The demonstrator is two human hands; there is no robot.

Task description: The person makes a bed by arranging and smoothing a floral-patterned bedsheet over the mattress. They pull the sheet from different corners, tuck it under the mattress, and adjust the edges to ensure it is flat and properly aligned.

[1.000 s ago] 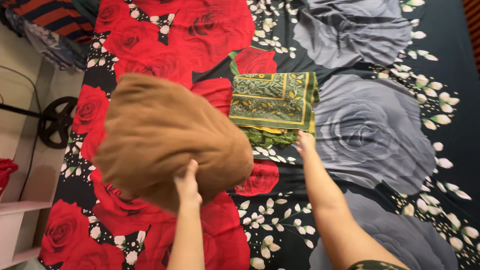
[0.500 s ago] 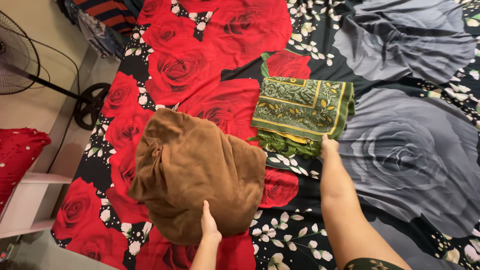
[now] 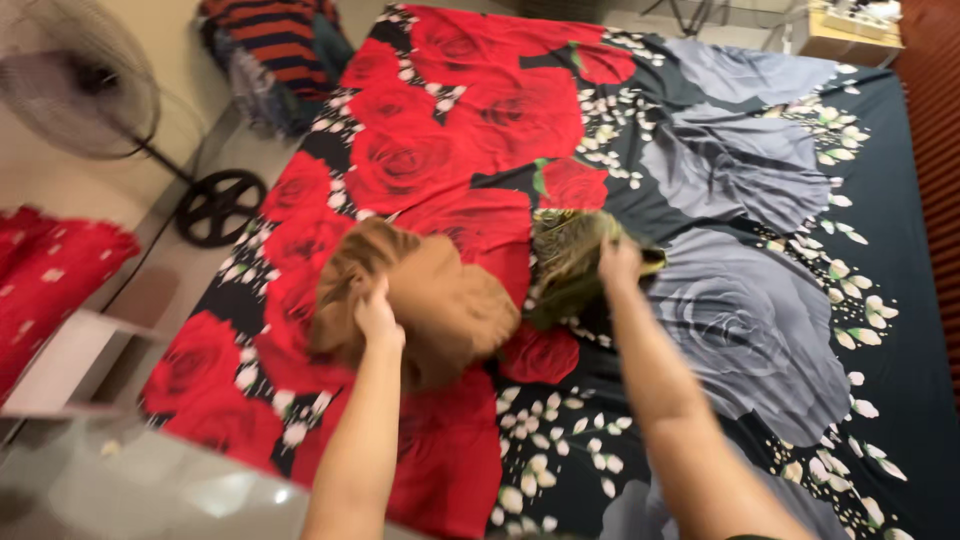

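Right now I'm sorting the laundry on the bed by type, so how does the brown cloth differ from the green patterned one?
The brown cloth is plain and bunched in a loose heap under the left hand; the green patterned cloth has yellow markings and is gripped by the right hand. The brown heap looks bulkier than the green one. The brown lies on red roses, the green nearer the grey ones. Both sit on the bedsheet.

Motion blur smears the whole view. The green cloth (image 3: 575,262) under the right hand (image 3: 618,262) is a blur, its pattern unreadable, and the grip can't be made out. The left hand (image 3: 377,318) hides part of the brown cloth (image 3: 440,305). Both forearms run off the bottom edge. Far left of the hands, the fan (image 3: 75,75) is cut off.
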